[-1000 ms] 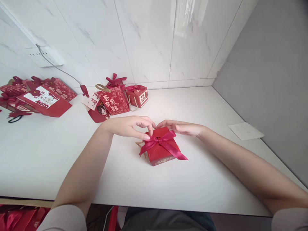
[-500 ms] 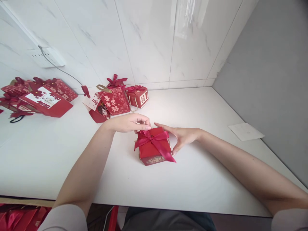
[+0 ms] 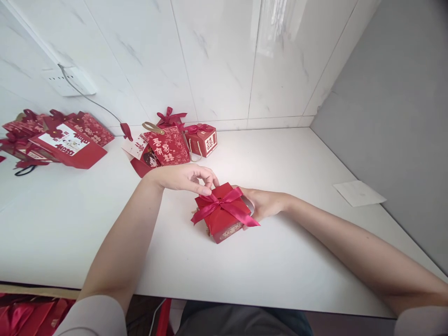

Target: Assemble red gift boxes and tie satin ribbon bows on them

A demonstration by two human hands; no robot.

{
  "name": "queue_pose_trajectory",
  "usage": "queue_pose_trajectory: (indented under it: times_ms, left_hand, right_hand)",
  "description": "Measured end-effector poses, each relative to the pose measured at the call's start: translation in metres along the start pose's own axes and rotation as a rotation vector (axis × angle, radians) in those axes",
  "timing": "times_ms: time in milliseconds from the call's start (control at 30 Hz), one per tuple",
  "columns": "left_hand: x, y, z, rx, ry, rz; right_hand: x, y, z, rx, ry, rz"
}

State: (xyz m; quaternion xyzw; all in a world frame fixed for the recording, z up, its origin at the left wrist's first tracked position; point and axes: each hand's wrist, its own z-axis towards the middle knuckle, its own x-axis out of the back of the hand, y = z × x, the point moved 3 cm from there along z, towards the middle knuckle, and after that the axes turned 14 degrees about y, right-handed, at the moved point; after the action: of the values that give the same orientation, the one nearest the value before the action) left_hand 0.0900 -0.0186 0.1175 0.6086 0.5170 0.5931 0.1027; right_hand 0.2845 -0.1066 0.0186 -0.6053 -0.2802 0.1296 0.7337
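A small red gift box (image 3: 229, 212) with a shiny crimson ribbon bow (image 3: 221, 202) on top stands on the white table, turned at an angle. Its front face carries a printed picture, and a cord shows at its left side. My right hand (image 3: 264, 204) wraps the right side of the box, its fingers partly hidden by box and ribbon; a pale strip, perhaps a ribbon's underside, curves there. At the back left corner, the bent fingers and thumb of my left hand (image 3: 191, 178) close on the box edge beside the bow.
Behind stand a red card bag (image 3: 171, 147) with a loop handle and a small ribboned box (image 3: 203, 140). More red boxes and bags (image 3: 70, 144) crowd the far left, under a wall socket (image 3: 70, 81) with a cable. White paper (image 3: 359, 192) lies right, by a grey panel.
The gift box has turned, its printed front now facing more to the right. My right hand has closed around its side. My left thumb has shifted slightly left along the back corner.
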Motion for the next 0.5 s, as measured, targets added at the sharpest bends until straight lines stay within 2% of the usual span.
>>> queue_pose_trajectory:
  times_ms: [167,500]
  left_hand:
    - [-0.0002,-0.0004,0.001,-0.126,-0.116,0.02]
    - [-0.0011,-0.0077,0.0045,-0.062,-0.147,-0.017]
  right_hand:
    - [0.0019,-0.0021,-0.0005,-0.007,-0.01,-0.01]
    - [0.0007,-0.005,-0.0002,-0.005,-0.006,0.019]
